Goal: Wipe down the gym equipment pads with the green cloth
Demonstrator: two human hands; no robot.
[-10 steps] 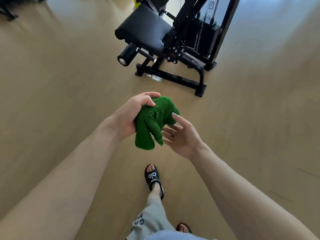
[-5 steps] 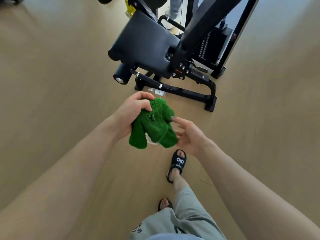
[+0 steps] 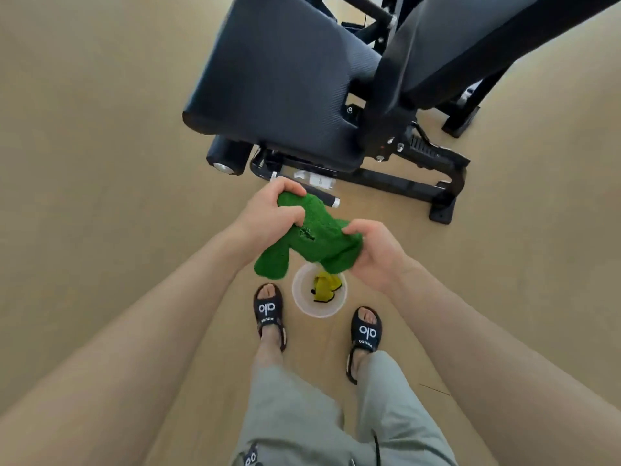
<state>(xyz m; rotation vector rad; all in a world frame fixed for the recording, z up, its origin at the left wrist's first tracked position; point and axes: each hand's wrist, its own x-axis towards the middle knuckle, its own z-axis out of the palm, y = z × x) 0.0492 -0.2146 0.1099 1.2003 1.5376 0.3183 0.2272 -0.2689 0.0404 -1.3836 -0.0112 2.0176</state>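
Note:
I hold a fluffy green cloth (image 3: 312, 237) in both hands just in front of me. My left hand (image 3: 268, 215) grips its upper left part, with fingers curled over the top. My right hand (image 3: 373, 252) grips its right end from below. Two loose corners of the cloth hang down. Right ahead stands a black gym machine with a large dark seat pad (image 3: 279, 79) and a second dark pad (image 3: 470, 38) at the upper right. A round roller pad (image 3: 226, 156) sticks out under the seat.
A small white bucket (image 3: 304, 306) with something yellow inside stands on the wooden floor between my feet in black sandals. The machine's black base frame (image 3: 403, 186) and a chrome-tipped bar (image 3: 327, 200) lie just beyond my hands. Open wooden floor spreads left and right.
I have walked up to the machine, which now fills the upper view. My right hand went from open beside the cloth to gripping its right end. The bucket has come into view.

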